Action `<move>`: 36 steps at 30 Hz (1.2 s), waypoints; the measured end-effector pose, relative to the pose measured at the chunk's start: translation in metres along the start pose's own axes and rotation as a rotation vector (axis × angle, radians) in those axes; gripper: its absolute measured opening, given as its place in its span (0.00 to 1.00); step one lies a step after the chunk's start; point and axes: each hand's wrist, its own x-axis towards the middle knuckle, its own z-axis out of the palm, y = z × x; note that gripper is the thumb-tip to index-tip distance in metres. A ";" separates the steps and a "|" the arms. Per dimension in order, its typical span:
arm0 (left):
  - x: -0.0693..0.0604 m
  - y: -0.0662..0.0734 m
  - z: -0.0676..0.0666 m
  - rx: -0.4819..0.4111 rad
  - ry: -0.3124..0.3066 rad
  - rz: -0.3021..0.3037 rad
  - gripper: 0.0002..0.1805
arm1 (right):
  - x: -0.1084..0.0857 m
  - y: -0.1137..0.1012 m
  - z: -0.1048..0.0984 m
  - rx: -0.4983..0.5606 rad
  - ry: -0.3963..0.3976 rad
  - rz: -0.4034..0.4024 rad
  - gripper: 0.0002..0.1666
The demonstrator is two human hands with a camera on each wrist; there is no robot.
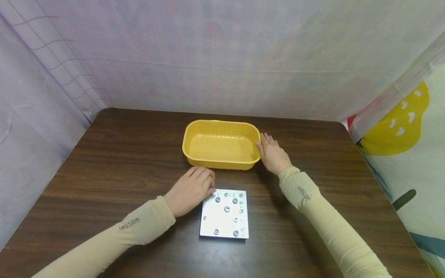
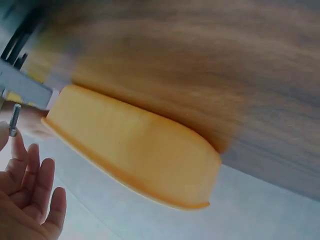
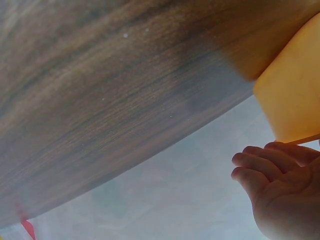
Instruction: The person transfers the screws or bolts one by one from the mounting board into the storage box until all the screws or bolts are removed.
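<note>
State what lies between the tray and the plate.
In the head view, the left hand is over the left part; the rest is bare table. The left wrist view shows its fingers pinching a screw.

A silver screw [image 2: 14, 120] is pinched by the left hand [image 1: 192, 189] near the 11 o'clock corner of a square plate [image 1: 222, 219], laid flat and studded with bolts [image 1: 227, 209]. At the plate's 12 o'clock, a yellow tray [image 1: 222, 165] is touched at 3 o'clock by the right hand [image 1: 273, 155].

Left grip [image 1: 192, 190] at corner of silver plate [image 1: 222, 224], right grip [image 1: 274, 155] against yellow tray [image 1: 219, 164]
</note>
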 end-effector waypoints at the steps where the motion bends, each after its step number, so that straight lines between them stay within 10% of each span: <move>1: 0.001 -0.001 -0.001 -0.015 0.012 -0.008 0.10 | 0.000 0.000 0.000 0.001 0.000 0.001 0.35; 17: 0.045 -0.049 -0.018 -0.113 0.092 -0.133 0.10 | 0.001 0.000 -0.001 0.000 0.005 0.003 0.35; 36: 0.092 -0.094 0.004 -0.229 -0.170 -0.326 0.13 | 0.000 0.002 0.000 -0.011 0.012 -0.013 0.35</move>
